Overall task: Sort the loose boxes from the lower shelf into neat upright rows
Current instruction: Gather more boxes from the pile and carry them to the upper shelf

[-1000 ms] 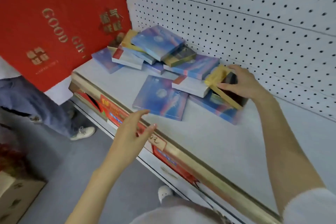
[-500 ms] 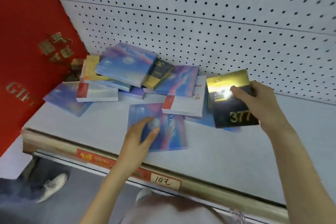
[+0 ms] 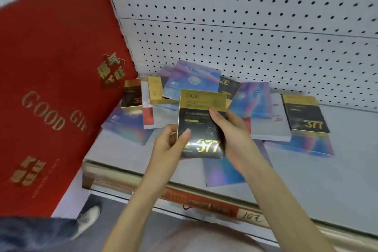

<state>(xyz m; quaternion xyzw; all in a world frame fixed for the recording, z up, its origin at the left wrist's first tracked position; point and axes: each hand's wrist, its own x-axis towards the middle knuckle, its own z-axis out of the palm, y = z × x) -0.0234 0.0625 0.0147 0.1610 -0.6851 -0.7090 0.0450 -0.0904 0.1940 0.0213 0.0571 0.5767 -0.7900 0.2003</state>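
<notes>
Front rail of lower shelf: red price strip, handwritten tag "102".

Both hands hold one black-and-gold "377" box, upright, face to camera, lifted off the shelf. Left hand curled round the lower left edge, thumb on the front. Right hand curled round the right edge, thumb on the front near the gold band.

Under the hands: holographic blue box lying flat.

Right: second 377 box flat on another blue box, white box just beside it.

Behind: loose overlapping pile, blue box on top, gold box, third 377 box at the left end.

Left: red "GOOD GIFT" box. Back: white pegboard.
</notes>
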